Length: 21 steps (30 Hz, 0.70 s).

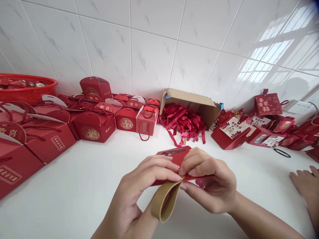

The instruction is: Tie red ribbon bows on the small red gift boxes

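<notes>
A red paper gift box [178, 153] with a dark clear window is between my hands, above the white table. A folded tan strap [163, 204] forms a loop that sticks out from its top edge toward me. My left hand [144, 182] is closed on the box's near edge, its fingertips at the base of the strap and its thumb behind the loop. My right hand [211, 181] pinches the same edge beside the strap, fingers above and thumb below. A bit of dark pink [200, 183] shows under the right fingers; its kind is unclear. The fingers hide most of the box's top.
Red candy boxes [94, 124] with rope handles line the left side, before a red basin [47, 88]. A cardboard box [190, 96] spills red ribbons [183, 121]. Finished-looking red gift bags [231, 132] stand right. Another person's hand [305, 182] rests at the right edge.
</notes>
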Each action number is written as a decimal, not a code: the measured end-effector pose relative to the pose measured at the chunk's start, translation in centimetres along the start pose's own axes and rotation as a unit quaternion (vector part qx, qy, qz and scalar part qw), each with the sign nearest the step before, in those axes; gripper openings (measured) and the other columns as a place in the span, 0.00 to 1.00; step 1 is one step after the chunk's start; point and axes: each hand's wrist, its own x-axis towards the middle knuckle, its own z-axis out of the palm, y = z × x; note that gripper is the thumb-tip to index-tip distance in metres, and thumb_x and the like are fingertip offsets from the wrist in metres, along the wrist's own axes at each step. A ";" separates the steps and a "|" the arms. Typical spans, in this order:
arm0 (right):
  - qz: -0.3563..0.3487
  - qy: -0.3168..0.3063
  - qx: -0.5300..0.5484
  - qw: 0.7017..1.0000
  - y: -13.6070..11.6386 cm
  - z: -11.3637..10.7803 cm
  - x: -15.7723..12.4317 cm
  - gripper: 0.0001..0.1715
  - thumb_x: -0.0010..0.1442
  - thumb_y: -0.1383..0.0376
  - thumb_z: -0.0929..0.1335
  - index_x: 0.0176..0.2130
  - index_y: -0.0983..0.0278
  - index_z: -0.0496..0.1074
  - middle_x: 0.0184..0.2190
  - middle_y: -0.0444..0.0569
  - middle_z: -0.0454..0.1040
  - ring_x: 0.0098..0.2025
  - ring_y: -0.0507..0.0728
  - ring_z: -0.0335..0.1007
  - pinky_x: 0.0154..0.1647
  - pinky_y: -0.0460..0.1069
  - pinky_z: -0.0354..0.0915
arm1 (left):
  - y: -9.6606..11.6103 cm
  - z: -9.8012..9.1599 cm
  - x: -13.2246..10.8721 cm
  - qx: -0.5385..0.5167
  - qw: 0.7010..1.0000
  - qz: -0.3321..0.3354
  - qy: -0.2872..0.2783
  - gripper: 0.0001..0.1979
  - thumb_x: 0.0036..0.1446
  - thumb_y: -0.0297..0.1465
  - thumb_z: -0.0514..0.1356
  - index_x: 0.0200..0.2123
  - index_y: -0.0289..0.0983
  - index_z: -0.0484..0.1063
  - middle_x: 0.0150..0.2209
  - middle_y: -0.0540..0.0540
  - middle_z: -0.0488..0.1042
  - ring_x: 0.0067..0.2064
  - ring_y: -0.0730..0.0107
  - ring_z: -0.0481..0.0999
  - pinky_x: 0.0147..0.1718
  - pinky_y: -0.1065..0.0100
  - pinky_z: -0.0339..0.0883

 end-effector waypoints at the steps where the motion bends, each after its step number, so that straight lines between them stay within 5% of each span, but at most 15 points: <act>1: 0.001 0.002 0.003 1.000 -0.1 0.0 0.1 0.14 0.52 0.76 0.70 0.36 0.62 0.66 0.29 0.48 0.76 0.29 0.56 0.73 0.30 0.53 0.71 | 0.0 0.2 0.0 -0.011 1.000 -0.012 0.014 0.13 0.54 0.23 0.59 0.39 0.46 0.76 0.42 0.48 0.77 0.50 0.63 0.76 0.48 0.68 0.73; 5: 0.005 0.014 0.009 1.000 -0.2 0.1 0.1 0.14 0.51 0.77 0.70 0.36 0.61 0.67 0.29 0.48 0.76 0.30 0.56 0.73 0.31 0.53 0.71 | 0.0 0.9 -0.2 -0.042 0.995 -0.061 0.074 0.12 0.54 0.26 0.60 0.40 0.46 0.74 0.41 0.49 0.79 0.49 0.62 0.78 0.43 0.68 0.76; 9: 0.027 0.038 0.006 0.999 -0.2 0.3 -0.3 0.14 0.50 0.77 0.71 0.34 0.63 0.67 0.29 0.49 0.76 0.29 0.55 0.72 0.29 0.52 0.71 | -0.4 1.1 -0.3 -0.046 0.993 -0.028 0.106 0.14 0.53 0.22 0.60 0.40 0.47 0.71 0.37 0.52 0.79 0.48 0.65 0.78 0.42 0.69 0.76; 21: 0.089 0.032 0.015 0.995 -0.2 0.2 -0.2 0.15 0.50 0.76 0.73 0.29 0.62 0.65 0.35 0.51 0.77 0.34 0.57 0.77 0.32 0.51 0.75 | -1.8 1.1 0.2 0.018 0.997 0.012 0.074 0.17 0.58 0.21 0.58 0.45 0.48 0.61 0.36 0.55 0.76 0.41 0.74 0.78 0.44 0.70 0.76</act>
